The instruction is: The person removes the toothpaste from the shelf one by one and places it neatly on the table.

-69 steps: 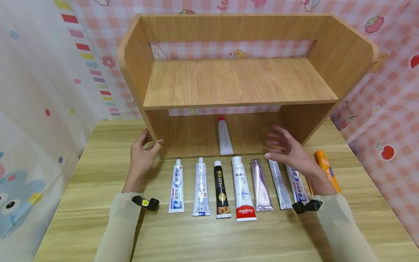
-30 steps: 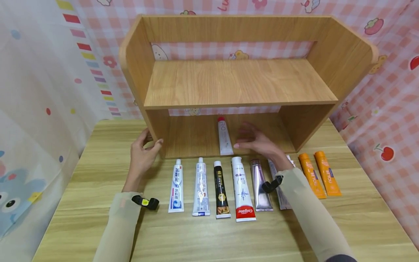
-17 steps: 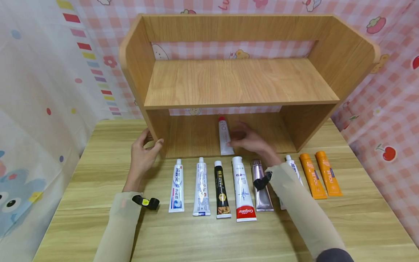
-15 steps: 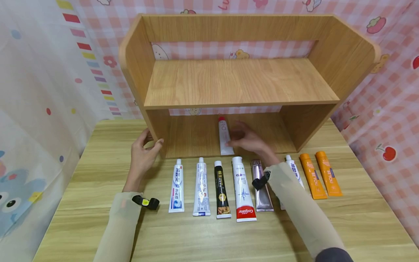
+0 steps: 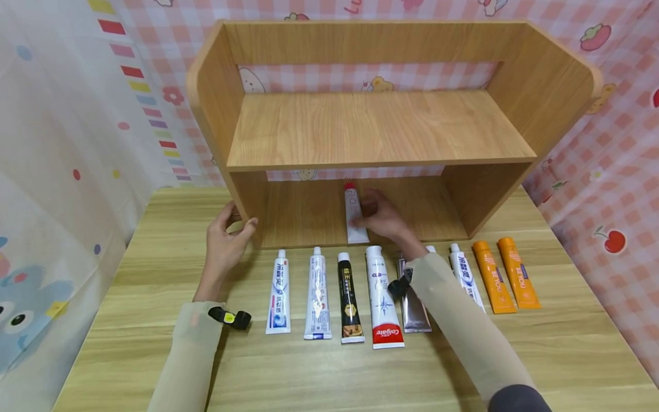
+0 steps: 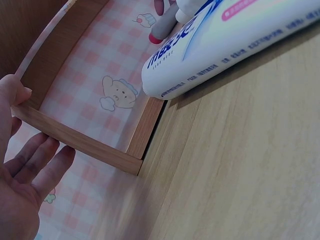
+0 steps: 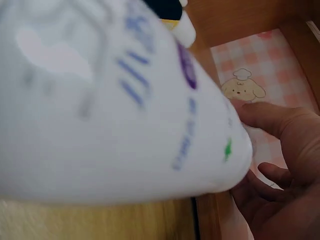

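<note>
My left hand [image 5: 226,240] grips the lower left side panel of the wooden shelf [image 5: 381,129], thumb on the front edge and fingers behind it. The left wrist view shows the same hand [image 6: 25,185] on the panel edge. A whitish tube with a red cap [image 5: 353,213] stands in the shelf's lower compartment, leaning back slightly. My right hand [image 5: 387,220] holds this tube from its right side, thumb across the front and fingers round the right edge. In the right wrist view, the white Colgate toothpaste tube [image 7: 100,140] hides most of that grasp.
Along the shelf's front lies a row of tubes, among them a white-and-blue toothpaste [image 5: 278,294], a black tube [image 5: 349,300] and a silvery one [image 5: 416,312]. Two orange tubes [image 5: 494,277] end the row at right. My right sleeve [image 5: 463,326] passes over part of the row.
The right hand has moved left from the compartment's right side to the red-capped tube, and its thumb has come onto the tube. The left hand stays on the shelf panel.
</note>
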The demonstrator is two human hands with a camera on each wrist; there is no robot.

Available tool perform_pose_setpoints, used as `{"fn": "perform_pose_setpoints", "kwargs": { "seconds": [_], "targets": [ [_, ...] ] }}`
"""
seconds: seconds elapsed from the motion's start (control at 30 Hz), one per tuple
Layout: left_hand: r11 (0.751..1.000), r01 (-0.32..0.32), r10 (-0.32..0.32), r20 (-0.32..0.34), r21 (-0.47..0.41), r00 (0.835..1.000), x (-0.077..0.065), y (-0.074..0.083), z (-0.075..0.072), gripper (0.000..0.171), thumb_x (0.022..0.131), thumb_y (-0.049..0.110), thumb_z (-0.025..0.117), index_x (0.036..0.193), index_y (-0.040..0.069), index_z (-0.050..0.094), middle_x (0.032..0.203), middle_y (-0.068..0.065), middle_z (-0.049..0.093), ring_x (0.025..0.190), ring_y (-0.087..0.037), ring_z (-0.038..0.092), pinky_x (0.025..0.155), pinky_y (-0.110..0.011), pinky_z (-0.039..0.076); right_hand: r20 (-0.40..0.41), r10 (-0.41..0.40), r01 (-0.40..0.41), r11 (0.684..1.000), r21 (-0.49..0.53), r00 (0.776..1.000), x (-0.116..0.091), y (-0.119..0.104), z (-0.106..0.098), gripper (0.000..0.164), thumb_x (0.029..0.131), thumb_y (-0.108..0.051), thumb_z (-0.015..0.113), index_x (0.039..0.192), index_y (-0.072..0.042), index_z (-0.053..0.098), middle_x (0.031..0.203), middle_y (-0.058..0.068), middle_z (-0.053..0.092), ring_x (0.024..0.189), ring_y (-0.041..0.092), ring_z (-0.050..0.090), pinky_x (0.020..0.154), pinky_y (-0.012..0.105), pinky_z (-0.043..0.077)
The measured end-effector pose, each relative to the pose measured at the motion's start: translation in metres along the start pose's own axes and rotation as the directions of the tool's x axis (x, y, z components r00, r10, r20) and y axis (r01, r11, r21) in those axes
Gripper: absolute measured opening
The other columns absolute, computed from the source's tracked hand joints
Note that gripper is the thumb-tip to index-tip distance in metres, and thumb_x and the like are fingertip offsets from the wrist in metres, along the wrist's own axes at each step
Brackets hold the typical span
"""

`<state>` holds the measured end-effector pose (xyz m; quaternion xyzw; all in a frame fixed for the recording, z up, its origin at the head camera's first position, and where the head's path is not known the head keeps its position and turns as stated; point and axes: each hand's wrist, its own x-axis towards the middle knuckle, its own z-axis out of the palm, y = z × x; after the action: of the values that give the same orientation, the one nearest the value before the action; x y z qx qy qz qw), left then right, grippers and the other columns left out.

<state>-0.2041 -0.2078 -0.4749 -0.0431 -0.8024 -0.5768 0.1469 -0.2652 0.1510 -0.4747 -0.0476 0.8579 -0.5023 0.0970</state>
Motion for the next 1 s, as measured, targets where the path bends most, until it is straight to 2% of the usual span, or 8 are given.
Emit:
{"fn": "perform_pose_setpoints", "kwargs": {
  "seconds": [0.17, 0.27, 0.37, 0.43, 0.6, 0.73, 0.87, 1.0],
  "targets": [
    [1.0, 0.01, -0.01, 0.002, -0.005, 1.0, 0.0, 0.001, -0.001, 0.054, 0.095, 0.014, 0.069, 0.147, 0.015, 0.055, 0.123, -0.016, 0.065, 0.112, -0.016, 0.06, 0.086, -0.017, 0.059, -0.012, 0.016, -0.017, 0.998, -0.057, 1.0, 0.002, -0.002, 0.005, 0.103, 0.079, -0.014, 0.087, 0.161, -0.01, 0.026, 0.148, 0.015, 0.051, 0.132, 0.035, 0.051, 0.111, 0.05, 0.049],
    [1.0, 0.011, -0.011, 0.005, -0.008, 1.0, -0.001, 0.003, -0.002, 0.055, 0.095, 0.014, 0.069, 0.148, 0.015, 0.055, 0.124, -0.017, 0.064, 0.112, -0.016, 0.059, 0.086, -0.015, 0.059, 0.005, 0.014, -0.014, 0.997, -0.074, 1.0, 0.004, -0.005, 0.006, 0.097, 0.079, -0.013, 0.087, 0.159, -0.01, 0.032, 0.144, 0.016, 0.053, 0.127, 0.035, 0.055, 0.107, 0.049, 0.052],
    [0.999, 0.028, -0.028, 0.012, -0.015, 1.0, -0.004, 0.015, -0.002, 0.054, 0.094, 0.009, 0.067, 0.147, 0.009, 0.054, 0.124, -0.021, 0.063, 0.111, -0.017, 0.058, 0.084, -0.012, 0.058, 0.042, 0.022, -0.019, 0.997, -0.068, 0.999, 0.004, -0.008, 0.006, 0.09, 0.078, -0.011, 0.086, 0.155, -0.014, 0.04, 0.141, 0.015, 0.055, 0.121, 0.035, 0.057, 0.103, 0.049, 0.054],
    [0.999, 0.028, -0.028, 0.012, -0.023, 1.0, -0.003, 0.015, -0.002, 0.053, 0.094, 0.008, 0.068, 0.146, 0.008, 0.055, 0.123, -0.021, 0.064, 0.111, -0.019, 0.058, 0.084, -0.012, 0.058, 0.073, 0.025, -0.02, 0.997, -0.07, 0.997, 0.004, -0.008, 0.004, 0.088, 0.079, -0.011, 0.086, 0.155, -0.017, 0.042, 0.141, 0.014, 0.055, 0.121, 0.035, 0.057, 0.103, 0.049, 0.054],
    [1.0, 0.028, -0.028, 0.013, -0.009, 1.0, -0.004, 0.017, 0.0, 0.053, 0.094, 0.009, 0.067, 0.146, 0.007, 0.055, 0.124, -0.021, 0.063, 0.112, -0.019, 0.059, 0.086, -0.015, 0.059, 0.158, 0.042, -0.03, 0.996, -0.08, 0.986, 0.0, -0.012, -0.002, 0.085, 0.082, -0.013, 0.082, 0.156, -0.018, 0.041, 0.145, 0.015, 0.053, 0.126, 0.036, 0.055, 0.106, 0.051, 0.052],
    [0.999, 0.036, -0.036, 0.02, -0.021, 0.999, -0.008, 0.033, 0.0, 0.053, 0.094, 0.006, 0.066, 0.146, 0.002, 0.054, 0.125, -0.025, 0.062, 0.111, -0.02, 0.058, 0.085, -0.012, 0.057, 0.222, 0.051, -0.04, 0.998, -0.054, 0.974, -0.001, -0.012, -0.007, 0.083, 0.084, -0.013, 0.08, 0.156, -0.019, 0.04, 0.15, 0.015, 0.049, 0.125, 0.037, 0.056, 0.099, 0.05, 0.056],
    [0.999, 0.039, -0.039, 0.015, -0.018, 0.999, -0.005, 0.02, 0.0, 0.054, 0.094, 0.007, 0.066, 0.146, 0.005, 0.054, 0.125, -0.023, 0.063, 0.111, -0.017, 0.058, 0.084, -0.011, 0.057, 0.257, 0.059, -0.055, 0.998, -0.024, 0.965, -0.002, -0.01, -0.01, 0.082, 0.085, -0.014, 0.08, 0.156, -0.019, 0.04, 0.152, 0.015, 0.048, 0.12, 0.035, 0.059, 0.089, 0.043, 0.06],
    [0.999, 0.039, -0.039, 0.006, -0.02, 0.999, -0.001, 0.006, 0.0, 0.054, 0.094, 0.007, 0.067, 0.146, 0.009, 0.055, 0.124, -0.021, 0.063, 0.111, -0.017, 0.058, 0.083, -0.01, 0.057, 0.274, 0.066, -0.072, 0.997, 0.011, 0.959, -0.003, -0.009, -0.011, 0.081, 0.086, -0.014, 0.079, 0.157, -0.017, 0.04, 0.152, 0.016, 0.048, 0.115, 0.033, 0.061, 0.085, 0.037, 0.06]
  ]
}}
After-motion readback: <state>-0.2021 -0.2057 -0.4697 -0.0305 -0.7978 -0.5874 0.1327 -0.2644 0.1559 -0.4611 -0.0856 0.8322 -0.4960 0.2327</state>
